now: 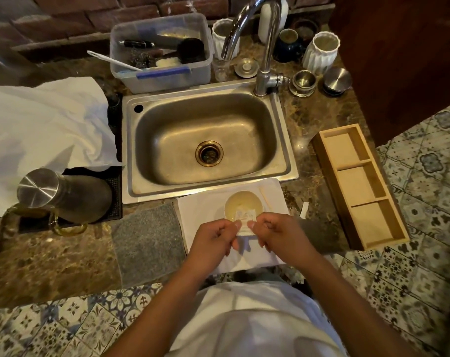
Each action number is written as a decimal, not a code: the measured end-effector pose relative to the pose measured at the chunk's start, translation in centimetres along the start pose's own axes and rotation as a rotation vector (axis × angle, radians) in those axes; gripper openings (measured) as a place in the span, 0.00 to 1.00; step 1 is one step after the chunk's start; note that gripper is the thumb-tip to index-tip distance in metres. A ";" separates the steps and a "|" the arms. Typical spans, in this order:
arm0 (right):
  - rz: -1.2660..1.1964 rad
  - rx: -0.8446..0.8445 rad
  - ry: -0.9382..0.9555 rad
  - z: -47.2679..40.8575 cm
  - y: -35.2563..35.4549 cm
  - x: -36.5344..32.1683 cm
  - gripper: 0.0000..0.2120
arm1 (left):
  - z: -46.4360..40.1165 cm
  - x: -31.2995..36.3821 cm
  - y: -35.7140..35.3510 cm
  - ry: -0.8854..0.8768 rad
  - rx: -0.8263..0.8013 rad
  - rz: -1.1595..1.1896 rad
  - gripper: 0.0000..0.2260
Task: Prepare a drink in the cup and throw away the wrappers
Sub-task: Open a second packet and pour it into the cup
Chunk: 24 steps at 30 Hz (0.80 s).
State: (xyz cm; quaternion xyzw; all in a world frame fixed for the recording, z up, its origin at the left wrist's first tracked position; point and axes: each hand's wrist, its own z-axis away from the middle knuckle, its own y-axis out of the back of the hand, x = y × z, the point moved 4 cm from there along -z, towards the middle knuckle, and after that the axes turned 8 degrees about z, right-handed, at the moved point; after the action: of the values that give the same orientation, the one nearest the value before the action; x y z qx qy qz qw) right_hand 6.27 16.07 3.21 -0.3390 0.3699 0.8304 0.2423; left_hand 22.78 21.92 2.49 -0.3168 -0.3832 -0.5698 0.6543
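A white paper cup (243, 202) with pale liquid inside stands on a white napkin (200, 210) just in front of the sink. Over its near rim I hold a small white sachet (244, 215) with pink print. My left hand (213, 237) pinches the sachet's left edge and my right hand (280, 234) pinches its right edge, thumbs and forefingers close together. A thin wooden stirrer (265, 198) lies on the napkin to the right of the cup. A small white scrap of paper (304, 210) lies on the counter further right.
A steel sink (208, 143) with a tall tap (266, 47) lies behind the cup. At the left stands a steel-lidded glass jug (61, 197) beside a white cloth (43, 124). A wooden three-compartment tray (360, 186) sits at the right. Jars and a plastic tub (162, 52) line the back.
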 end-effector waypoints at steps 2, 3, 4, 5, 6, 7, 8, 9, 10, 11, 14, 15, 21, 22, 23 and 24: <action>-0.018 0.001 -0.007 0.3 -0.2 0.2 0.17 | 0.0 -0.1 0.0 0.013 -0.012 0.018 0.22; -0.020 0.003 -0.010 0.4 -0.3 0.3 0.17 | 0.0 -0.1 -0.1 0.025 -0.015 0.023 0.21; -0.024 0.006 -0.015 0.5 -0.4 0.4 0.17 | 0.0 -0.2 -0.1 0.044 -0.016 0.027 0.21; -0.033 0.007 -0.023 0.5 -0.5 0.6 0.18 | 0.0 -0.3 -0.2 0.065 -0.018 0.031 0.20; -0.043 0.005 -0.031 0.6 -0.5 0.7 0.18 | 0.1 -0.4 -0.2 0.081 -0.019 0.035 0.19; -0.051 0.003 -0.034 0.6 -0.5 0.8 0.18 | 0.1 -0.4 -0.2 0.087 -0.020 0.038 0.19; -0.057 -0.001 -0.033 0.5 -0.5 0.9 0.18 | 0.1 -0.4 -0.2 0.088 -0.021 0.040 0.19; -0.062 -0.005 -0.033 0.5 -0.5 0.9 0.18 | 0.1 -0.4 -0.2 0.087 -0.023 0.041 0.19; -0.066 -0.010 -0.032 0.4 -0.5 0.9 0.18 | 0.1 -0.4 -0.2 0.087 -0.024 0.041 0.19; -0.071 -0.014 -0.031 0.3 -0.4 1.0 0.18 | 0.1 -0.4 -0.2 0.086 -0.023 0.040 0.19; -0.058 -0.026 -0.017 0.0 -0.4 1.0 0.18 | 0.1 -0.4 -0.2 0.091 -0.008 0.032 0.19; -0.053 -0.030 -0.013 -0.1 -0.4 1.0 0.17 | 0.0 -0.5 -0.2 0.093 -0.001 0.032 0.20; -0.091 -0.053 -0.004 -0.5 -0.3 1.3 0.16 | 0.0 -0.7 -0.3 0.100 0.019 0.036 0.22; -0.098 -0.053 -0.005 -0.5 -0.3 1.3 0.16 | 0.0 -0.7 -0.3 0.103 0.019 0.039 0.22; -0.099 -0.053 -0.005 -0.5 -0.3 1.4 0.16 | 0.0 -0.8 -0.3 0.105 0.020 0.040 0.22; -0.097 -0.053 -0.004 -0.5 -0.3 1.4 0.16 | 0.0 -0.8 -0.3 0.107 0.021 0.042 0.22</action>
State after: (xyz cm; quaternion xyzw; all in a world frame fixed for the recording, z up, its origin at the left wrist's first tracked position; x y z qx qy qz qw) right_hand 5.74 16.12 1.78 -0.3614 0.3303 0.8279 0.2738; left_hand 22.47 22.33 1.79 -0.2867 -0.3469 -0.5681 0.6890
